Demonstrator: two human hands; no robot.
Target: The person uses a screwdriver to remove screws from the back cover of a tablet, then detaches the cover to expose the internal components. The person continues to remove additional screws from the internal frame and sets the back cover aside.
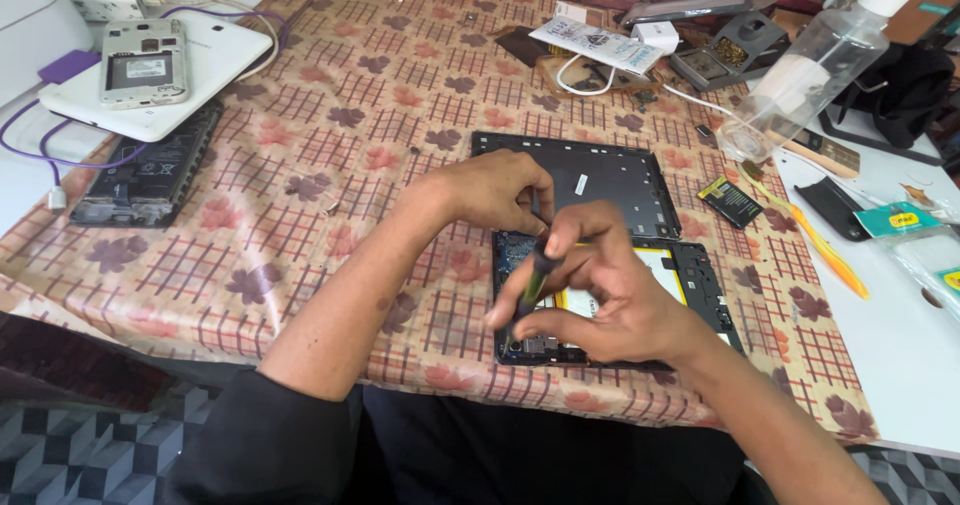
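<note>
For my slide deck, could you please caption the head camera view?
Both hands, left hand and right hand, work a screwdriver into an opened tablet on a patterned tablecloth.

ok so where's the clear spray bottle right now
In the head view the clear spray bottle lies tilted at the table's far right, beyond the right hand and just right of the removed black back cover.

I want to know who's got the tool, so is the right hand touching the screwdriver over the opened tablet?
Touching. The head view shows the right hand with fingers wrapped around the dark screwdriver, above the opened tablet.
</note>
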